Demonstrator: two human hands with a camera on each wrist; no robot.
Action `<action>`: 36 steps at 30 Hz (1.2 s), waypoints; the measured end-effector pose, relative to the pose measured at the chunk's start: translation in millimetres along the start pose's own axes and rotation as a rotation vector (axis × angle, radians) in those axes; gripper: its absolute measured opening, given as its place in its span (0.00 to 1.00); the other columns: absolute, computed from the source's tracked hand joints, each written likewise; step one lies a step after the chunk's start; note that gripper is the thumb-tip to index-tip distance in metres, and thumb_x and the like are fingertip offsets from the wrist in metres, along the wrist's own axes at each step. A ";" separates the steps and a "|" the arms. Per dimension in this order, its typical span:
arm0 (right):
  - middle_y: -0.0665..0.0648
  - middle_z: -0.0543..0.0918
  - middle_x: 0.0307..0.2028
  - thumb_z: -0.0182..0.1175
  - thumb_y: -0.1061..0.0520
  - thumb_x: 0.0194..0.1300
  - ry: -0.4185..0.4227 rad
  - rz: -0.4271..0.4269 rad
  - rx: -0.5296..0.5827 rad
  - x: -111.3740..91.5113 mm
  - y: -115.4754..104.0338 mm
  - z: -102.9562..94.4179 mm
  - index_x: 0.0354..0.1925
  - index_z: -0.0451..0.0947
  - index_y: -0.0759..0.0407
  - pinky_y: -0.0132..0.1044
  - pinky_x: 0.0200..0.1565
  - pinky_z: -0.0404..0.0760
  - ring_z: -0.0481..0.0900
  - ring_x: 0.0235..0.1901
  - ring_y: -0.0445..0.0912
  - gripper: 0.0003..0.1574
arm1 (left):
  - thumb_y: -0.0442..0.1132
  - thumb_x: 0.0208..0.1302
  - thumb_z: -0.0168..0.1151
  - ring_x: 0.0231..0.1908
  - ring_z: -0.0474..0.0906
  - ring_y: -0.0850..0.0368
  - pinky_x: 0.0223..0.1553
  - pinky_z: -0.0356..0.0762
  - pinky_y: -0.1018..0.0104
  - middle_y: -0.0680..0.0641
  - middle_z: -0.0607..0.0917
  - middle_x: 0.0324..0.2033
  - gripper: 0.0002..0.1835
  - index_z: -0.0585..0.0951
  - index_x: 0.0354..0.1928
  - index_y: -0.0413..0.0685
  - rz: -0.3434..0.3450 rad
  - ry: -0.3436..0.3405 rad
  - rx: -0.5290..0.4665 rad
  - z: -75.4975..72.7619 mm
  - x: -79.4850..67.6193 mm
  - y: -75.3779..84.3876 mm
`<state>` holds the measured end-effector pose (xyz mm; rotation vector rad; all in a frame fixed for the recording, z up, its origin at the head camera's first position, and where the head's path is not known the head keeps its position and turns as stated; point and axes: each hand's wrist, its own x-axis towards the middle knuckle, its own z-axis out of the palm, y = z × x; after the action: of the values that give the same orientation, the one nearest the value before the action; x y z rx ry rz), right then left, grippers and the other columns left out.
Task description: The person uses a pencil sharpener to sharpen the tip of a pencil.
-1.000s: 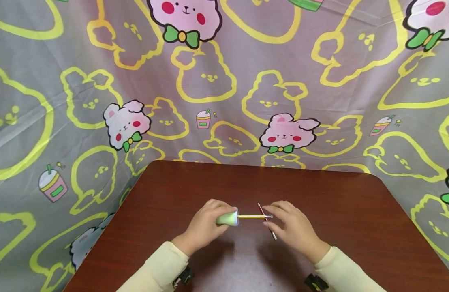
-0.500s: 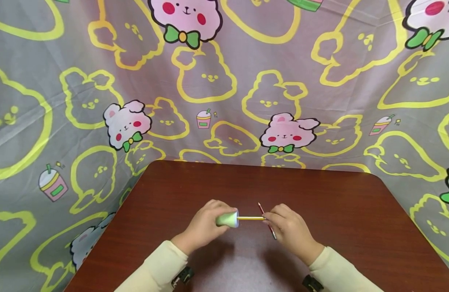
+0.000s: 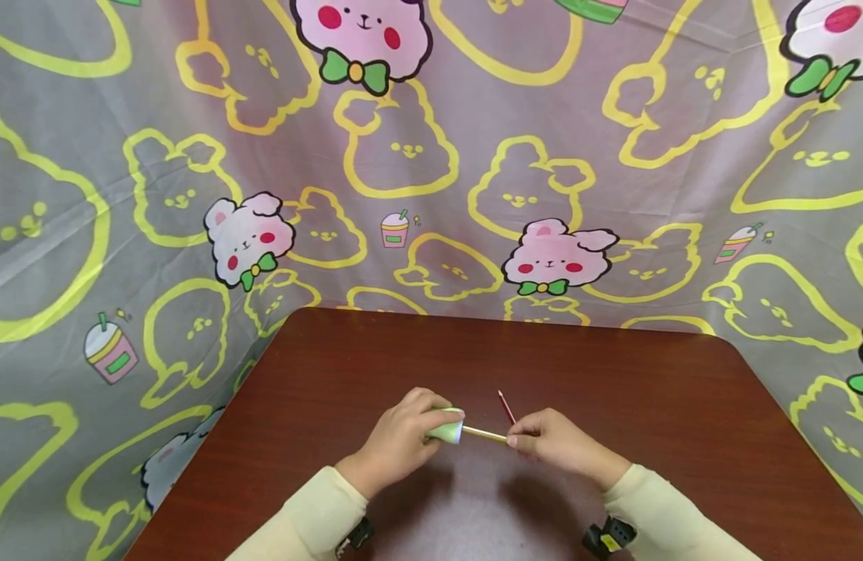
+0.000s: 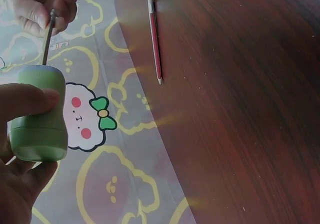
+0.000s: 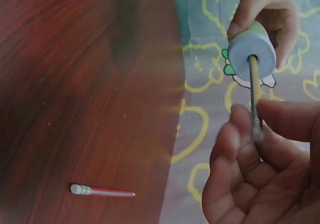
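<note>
My left hand (image 3: 402,435) grips a light green pencil sharpener (image 3: 447,433) with a pale end, its fingers curled round the body. A yellow pencil (image 3: 484,433) has its point end inside the round hole in the sharpener's pale face (image 5: 239,56), so the tip is hidden. At the pencil's other end, my right hand (image 3: 565,442) pinches it between thumb and fingers. In the right wrist view the pencil (image 5: 255,88) shows a dark side and a yellow side. The sharpener (image 4: 40,136) appears from its rounded base end in the left wrist view.
A red pencil (image 4: 155,43) with a pale end lies on the dark brown table (image 3: 375,351), partly behind my right hand in the head view. Patterned grey cloth (image 3: 431,179) hangs behind and beside the table.
My right hand has closed from a loose spread onto the pencil's end and come down a little. The pencil and sharpener now tilt downward to the right. The red pencil stays put.
</note>
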<state>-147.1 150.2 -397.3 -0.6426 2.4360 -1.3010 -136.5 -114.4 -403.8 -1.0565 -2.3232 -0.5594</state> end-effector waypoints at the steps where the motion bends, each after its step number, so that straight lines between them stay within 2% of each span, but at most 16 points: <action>1: 0.48 0.76 0.21 0.61 0.56 0.64 0.021 -0.022 -0.041 -0.2 0.4 0.7 0.36 0.83 0.64 0.31 0.23 0.71 0.70 0.21 0.38 0.11 | 0.29 0.39 0.75 0.46 0.76 0.57 0.38 0.80 0.67 0.53 0.83 0.42 0.27 0.86 0.46 0.54 -0.013 0.000 -0.004 0.4 0.2 -0.1; 5: 0.46 0.79 0.29 0.65 0.52 0.62 0.160 -0.146 -0.225 -3.1 1.6 4.5 0.46 0.82 0.59 0.31 0.27 0.73 0.71 0.25 0.34 0.16 | 0.27 0.40 0.74 0.47 0.76 0.57 0.39 0.80 0.65 0.53 0.83 0.42 0.27 0.86 0.47 0.53 -0.059 -0.002 -0.024 0.2 1.3 -0.5; 9: 0.44 0.80 0.35 0.72 0.53 0.52 0.411 -0.434 -0.519 -6.3 7.2 7.5 0.45 0.83 0.55 0.32 0.32 0.76 0.75 0.31 0.36 0.21 | 0.28 0.42 0.73 0.47 0.76 0.57 0.44 0.79 0.65 0.54 0.83 0.42 0.25 0.86 0.48 0.51 -0.115 -0.024 -0.071 -0.7 1.4 -1.7; 12: 0.45 0.81 0.34 0.68 0.50 0.58 0.572 -0.650 -0.680 -5.6 11.1 6.6 0.39 0.84 0.55 0.36 0.34 0.77 0.78 0.33 0.40 0.13 | 0.29 0.43 0.72 0.47 0.76 0.57 0.47 0.78 0.64 0.54 0.83 0.42 0.25 0.85 0.48 0.51 -0.181 -0.046 -0.144 -3.3 1.7 -2.6; 14: 0.46 0.81 0.33 0.59 0.48 0.67 0.622 -0.751 -0.731 -3.6 12.3 5.8 0.36 0.84 0.55 0.38 0.34 0.76 0.78 0.32 0.41 0.14 | 0.29 0.43 0.73 0.47 0.76 0.57 0.47 0.77 0.64 0.53 0.83 0.42 0.25 0.85 0.49 0.51 -0.222 -0.063 -0.199 -5.5 2.2 -2.9; 17: 0.47 0.80 0.31 0.47 0.47 0.75 0.670 -0.849 -0.754 -0.5 13.4 6.5 0.34 0.83 0.57 0.38 0.32 0.75 0.77 0.30 0.43 0.23 | 0.29 0.43 0.74 0.45 0.76 0.57 0.46 0.76 0.65 0.53 0.84 0.42 0.26 0.85 0.50 0.49 -0.271 -0.101 -0.277 -7.3 3.0 -3.8; 22: 0.49 0.79 0.29 0.48 0.51 0.74 0.752 -0.924 -0.743 4.4 15.0 12.3 0.32 0.82 0.59 0.37 0.29 0.74 0.75 0.27 0.43 0.21 | 0.28 0.45 0.73 0.44 0.76 0.56 0.44 0.75 0.66 0.51 0.84 0.42 0.26 0.84 0.51 0.47 -0.300 -0.139 -0.356 -7.4 4.3 -4.8; 26: 0.49 0.79 0.28 0.48 0.51 0.74 0.767 -0.899 -0.714 5.5 14.5 17.3 0.32 0.82 0.60 0.35 0.27 0.74 0.74 0.26 0.43 0.21 | 0.29 0.44 0.73 0.45 0.76 0.56 0.46 0.76 0.65 0.51 0.84 0.42 0.26 0.84 0.51 0.47 -0.270 -0.122 -0.318 -6.7 3.7 -4.2; 29: 0.48 0.80 0.27 0.55 0.55 0.70 0.711 -0.815 -0.665 3.1 11.6 18.6 0.31 0.82 0.60 0.34 0.28 0.75 0.74 0.26 0.42 0.15 | 0.29 0.43 0.74 0.46 0.76 0.56 0.47 0.76 0.64 0.52 0.84 0.42 0.26 0.85 0.50 0.48 -0.230 -0.094 -0.253 -6.0 2.7 -3.3; 30: 0.48 0.80 0.26 0.59 0.57 0.68 0.671 -0.762 -0.636 2.0 10.2 18.5 0.31 0.83 0.60 0.33 0.28 0.75 0.74 0.26 0.41 0.11 | 0.29 0.43 0.74 0.46 0.76 0.57 0.47 0.76 0.65 0.52 0.84 0.41 0.26 0.85 0.49 0.48 -0.213 -0.084 -0.227 -5.6 2.2 -3.1; 32: 0.46 0.81 0.26 0.64 0.60 0.62 0.538 -0.603 -0.514 -0.8 5.8 16.7 0.31 0.84 0.60 0.31 0.28 0.75 0.73 0.26 0.37 0.05 | 0.29 0.42 0.74 0.46 0.76 0.57 0.46 0.77 0.65 0.53 0.83 0.41 0.26 0.85 0.49 0.49 -0.163 -0.063 -0.167 -5.0 1.7 -2.6; 34: 0.47 0.79 0.22 0.65 0.63 0.59 0.359 -0.395 -0.323 -3.0 1.2 13.0 0.31 0.84 0.62 0.31 0.25 0.73 0.71 0.23 0.35 0.02 | 0.29 0.42 0.73 0.46 0.76 0.57 0.44 0.78 0.66 0.53 0.83 0.41 0.26 0.86 0.48 0.50 -0.102 -0.047 -0.101 -4.0 1.3 -2.2; 36: 0.48 0.77 0.20 0.63 0.63 0.61 0.202 -0.177 -0.122 -3.8 -2.1 8.7 0.30 0.84 0.63 0.30 0.23 0.70 0.69 0.21 0.36 0.05 | 0.29 0.41 0.74 0.46 0.76 0.58 0.41 0.79 0.66 0.53 0.83 0.42 0.26 0.86 0.48 0.51 -0.046 -0.038 -0.048 -2.9 0.8 -1.6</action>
<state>-139.4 145.0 -400.0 -0.8114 2.6914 -1.3503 -137.4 -116.5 -401.2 -1.0468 -2.3836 -0.6200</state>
